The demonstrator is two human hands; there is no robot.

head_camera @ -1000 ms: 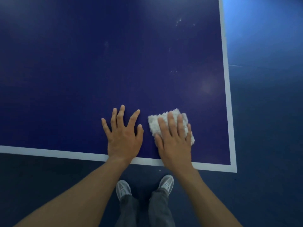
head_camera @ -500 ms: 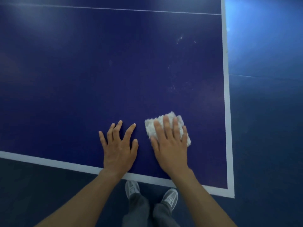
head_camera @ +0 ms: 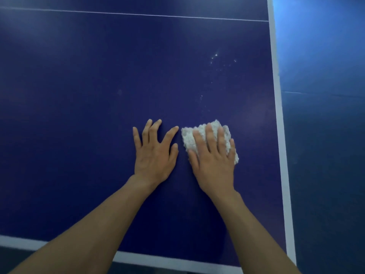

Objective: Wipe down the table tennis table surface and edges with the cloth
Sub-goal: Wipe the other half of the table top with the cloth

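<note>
The dark blue table tennis table (head_camera: pixel 98 95) fills most of the view, with white border lines along its near and right edges. A folded white fluffy cloth (head_camera: pixel 191 138) lies on the surface right of centre. My right hand (head_camera: pixel 214 161) presses flat on the cloth with straight fingers. My left hand (head_camera: pixel 155 153) rests flat on the bare table just left of the cloth, fingers spread. White specks (head_camera: pixel 216 58) dot the surface beyond the cloth.
A thin white centre line (head_camera: pixel 138 14) crosses the table at the top. The white right edge line (head_camera: pixel 277 115) borders blue floor (head_camera: pixel 325 135). The near edge line (head_camera: pixel 158 261) runs along the bottom.
Both hands and the cloth have slid forward, away from the near edge and further onto the table. My shoes and legs have dropped out of view.
</note>
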